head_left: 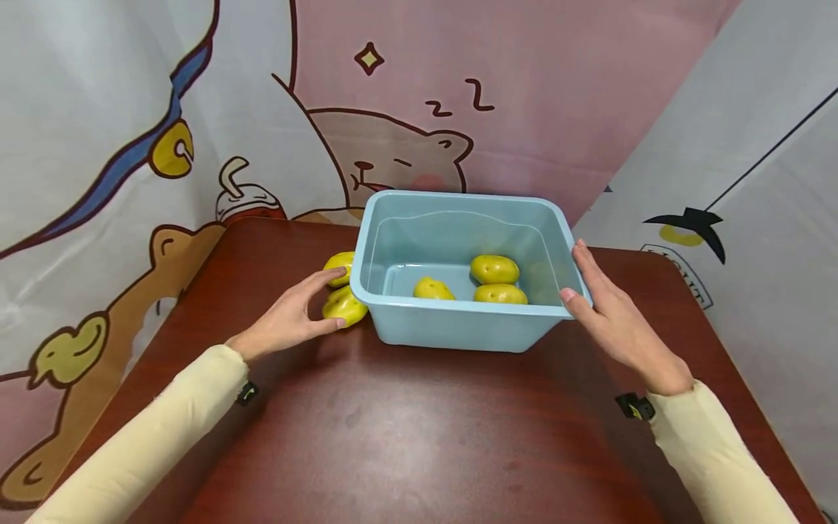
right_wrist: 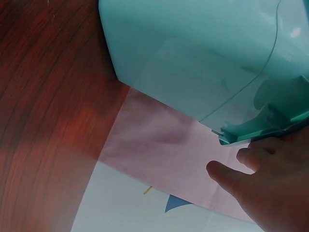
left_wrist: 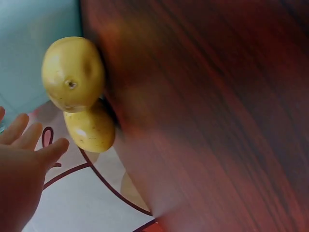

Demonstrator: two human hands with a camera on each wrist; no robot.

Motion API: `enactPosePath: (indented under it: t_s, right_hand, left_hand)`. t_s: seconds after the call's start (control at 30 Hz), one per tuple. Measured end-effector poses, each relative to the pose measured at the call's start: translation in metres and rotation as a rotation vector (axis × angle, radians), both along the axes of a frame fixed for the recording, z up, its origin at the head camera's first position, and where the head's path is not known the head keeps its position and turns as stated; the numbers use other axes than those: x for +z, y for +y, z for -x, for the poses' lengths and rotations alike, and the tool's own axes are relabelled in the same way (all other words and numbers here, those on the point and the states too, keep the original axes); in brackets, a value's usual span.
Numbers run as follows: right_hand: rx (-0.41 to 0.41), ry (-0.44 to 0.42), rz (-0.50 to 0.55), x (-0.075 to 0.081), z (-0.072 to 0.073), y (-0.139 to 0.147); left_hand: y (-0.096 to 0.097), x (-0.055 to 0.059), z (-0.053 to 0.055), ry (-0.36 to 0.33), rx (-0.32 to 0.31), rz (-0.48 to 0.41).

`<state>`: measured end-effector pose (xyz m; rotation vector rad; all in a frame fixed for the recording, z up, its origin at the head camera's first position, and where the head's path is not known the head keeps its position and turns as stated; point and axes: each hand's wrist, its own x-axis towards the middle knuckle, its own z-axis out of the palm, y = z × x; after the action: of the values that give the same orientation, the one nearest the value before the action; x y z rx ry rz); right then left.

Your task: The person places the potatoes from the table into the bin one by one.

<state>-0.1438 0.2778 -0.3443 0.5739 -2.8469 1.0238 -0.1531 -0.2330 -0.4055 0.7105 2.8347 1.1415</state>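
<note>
A light blue plastic bin (head_left: 452,327) stands on the table with three yellow potatoes inside, among them one potato (head_left: 494,269) at the back. Against the bin's left wall, on the table, lie a near potato (head_left: 345,307) and a far potato (head_left: 339,268). My left hand (head_left: 288,316) is beside these two, thumb and fingers spread around their outer side; in the left wrist view, a gap shows between the fingers and the potatoes (left_wrist: 73,73). My right hand (head_left: 615,320) holds the bin's right rim, its thumb over the top and its fingers (right_wrist: 260,152) beneath outside.
The brown wooden table (head_left: 406,437) spreads out in front of the bin. A printed curtain (head_left: 524,94) with cartoon bears hangs right behind the table and along its sides.
</note>
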Motion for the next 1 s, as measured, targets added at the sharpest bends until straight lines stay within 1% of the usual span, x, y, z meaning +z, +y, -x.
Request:
enactPosePath:
  t_s: [0.07, 0.2, 0.43, 0.6, 0.7, 0.8, 1.0]
  right_hand:
    - [0.0, -0.001, 0.001, 0.0, 0.0, -0.001]
    - [0.0, 0.007, 0.005, -0.001, 0.001, 0.0]
    - [0.003, 0.016, -0.015, -0.005, -0.001, 0.001]
    - [0.01, 0.03, -0.013, -0.003, 0.0, 0.001]
    - [0.009, 0.019, -0.009, -0.003, 0.0, 0.0]
    - [0.009, 0.016, -0.012, -0.004, -0.001, 0.0]
    - [0.001, 0.017, -0.006, -0.003, -0.001, 0.0]
  left_hand:
    - [-0.001, -0.002, 0.001, -0.024, -0.023, 0.012]
    - [0.0, -0.003, 0.007, -0.063, -0.046, 0.032]
    - [0.001, -0.008, 0.014, -0.117, -0.046, 0.053]
    - [0.003, -0.01, 0.019, -0.121, -0.054, 0.059]
    - [0.005, -0.013, 0.022, -0.124, -0.062, 0.074]
    - [0.009, -0.015, 0.024, -0.129, -0.083, 0.084]
    - [0.014, -0.017, 0.028, -0.144, -0.101, 0.074]
